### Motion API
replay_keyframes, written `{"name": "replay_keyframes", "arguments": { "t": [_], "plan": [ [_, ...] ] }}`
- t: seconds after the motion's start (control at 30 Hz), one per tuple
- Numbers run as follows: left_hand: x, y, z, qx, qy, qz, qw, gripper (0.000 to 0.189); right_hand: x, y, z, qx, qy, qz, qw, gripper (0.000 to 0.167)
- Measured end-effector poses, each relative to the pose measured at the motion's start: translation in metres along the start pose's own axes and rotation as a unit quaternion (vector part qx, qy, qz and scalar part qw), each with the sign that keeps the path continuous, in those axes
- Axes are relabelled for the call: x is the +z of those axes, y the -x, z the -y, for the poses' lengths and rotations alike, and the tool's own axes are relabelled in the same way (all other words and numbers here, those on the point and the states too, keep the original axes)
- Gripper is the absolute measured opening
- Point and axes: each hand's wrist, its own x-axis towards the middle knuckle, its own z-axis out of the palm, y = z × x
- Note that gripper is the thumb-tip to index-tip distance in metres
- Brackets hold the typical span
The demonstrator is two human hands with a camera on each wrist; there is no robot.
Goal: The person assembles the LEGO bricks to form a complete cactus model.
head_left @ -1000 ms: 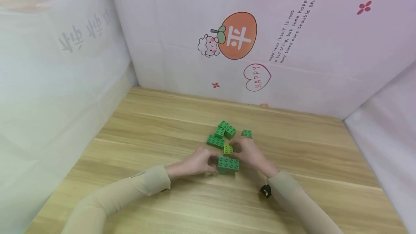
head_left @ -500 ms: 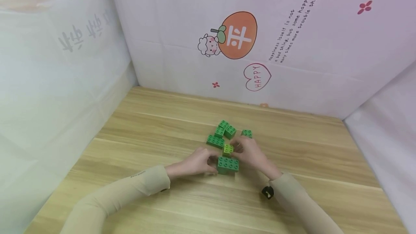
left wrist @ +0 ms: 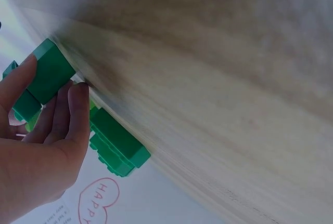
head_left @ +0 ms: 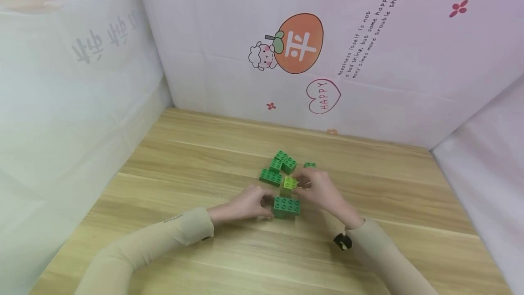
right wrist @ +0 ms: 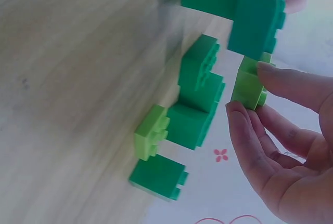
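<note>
In the head view my left hand (head_left: 245, 204) holds the left end of a stack of dark green toy building bricks (head_left: 286, 206). The left wrist view shows thumb and fingers on either side of that stack (left wrist: 49, 73). My right hand (head_left: 319, 190) pinches a small lime green toy brick (head_left: 290, 183) just behind the stack. Seen from the right wrist, thumb and fingertips grip this lime brick (right wrist: 247, 83), which overlaps the lower end of the stack (right wrist: 255, 16).
Beyond the hands lie a long green brick (head_left: 270, 176), several small green bricks (head_left: 289, 164) and one partly hidden by the right hand (head_left: 309, 165). Another lime brick (right wrist: 151, 130) shows in the right wrist view. Printed cloth (head_left: 229, 81) walls the wooden table (head_left: 196, 149).
My right hand has drawn the lime brick slightly up and to the right, away from the stack. The left hand stays on the stack with hardly any movement.
</note>
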Motion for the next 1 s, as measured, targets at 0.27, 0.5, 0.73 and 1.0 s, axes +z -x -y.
{"name": "replay_keyframes", "arguments": {
  "t": [0.27,0.5,0.73,1.0],
  "plan": [
    [0.001,0.000,0.000,-0.002,0.009,0.000,1.0000,0.039,-0.005,0.005,0.012,-0.011,-0.004,0.002,0.9999,0.030],
    [0.002,-0.001,0.001,-0.006,0.008,0.003,0.9999,0.039,-0.007,0.010,0.019,-0.021,-0.001,0.006,0.9998,0.029],
    [0.001,-0.001,0.002,-0.007,0.002,0.004,1.0000,0.036,-0.007,0.015,0.026,-0.024,0.009,0.015,0.9995,0.028],
    [0.001,0.000,0.001,0.001,0.002,0.002,1.0000,0.034,-0.004,0.020,0.030,-0.042,0.013,0.017,0.9989,0.028]
  ]
}}
